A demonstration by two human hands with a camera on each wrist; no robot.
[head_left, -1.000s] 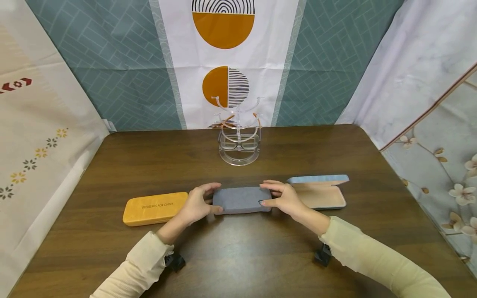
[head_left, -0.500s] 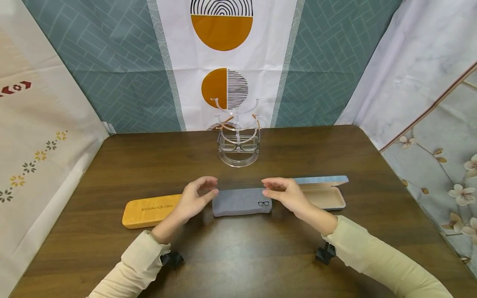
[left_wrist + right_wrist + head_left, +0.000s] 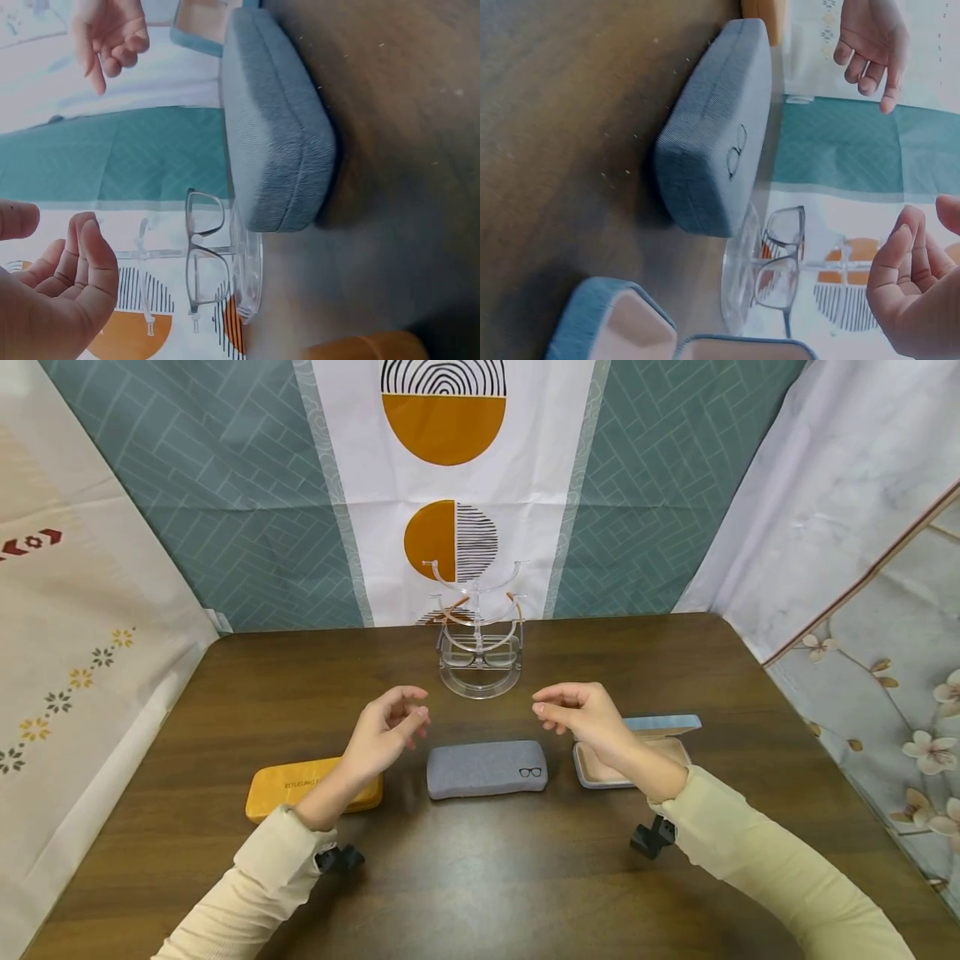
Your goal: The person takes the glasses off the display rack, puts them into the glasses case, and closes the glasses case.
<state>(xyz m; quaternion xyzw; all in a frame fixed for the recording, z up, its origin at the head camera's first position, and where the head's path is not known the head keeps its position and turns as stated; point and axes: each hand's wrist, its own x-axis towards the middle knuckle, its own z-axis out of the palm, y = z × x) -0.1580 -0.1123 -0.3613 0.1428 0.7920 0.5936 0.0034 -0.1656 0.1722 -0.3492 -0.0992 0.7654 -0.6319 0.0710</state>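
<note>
A closed grey glasses case (image 3: 486, 768) with a small glasses print lies flat on the table, midway between my hands. My left hand (image 3: 392, 727) is raised above the table, left of and beyond that case, its fingers loosely bent around nothing. Opposite it, my right hand (image 3: 583, 714) hovers likewise, over the left part of an opened blue glasses case (image 3: 663, 724) with a pale lining. Beyond both hands stands a clear display stand (image 3: 480, 687) bearing a pair of glasses (image 3: 196, 251). My left wrist partly covers a yellow glasses case (image 3: 288, 787) with printed lettering.
The brown wooden table (image 3: 480, 877) ends at a patterned curtain (image 3: 277, 552) behind the stand. Light cloth (image 3: 90, 710) hangs along the left side and a flowered one (image 3: 885, 693) along the right. Black wrist cameras (image 3: 654, 837) sit under the forearms.
Both hands have let go of the grey glasses case, lifted and moved forward, toward the display stand. The case stays in place, with its glasses print now uncovered.
</note>
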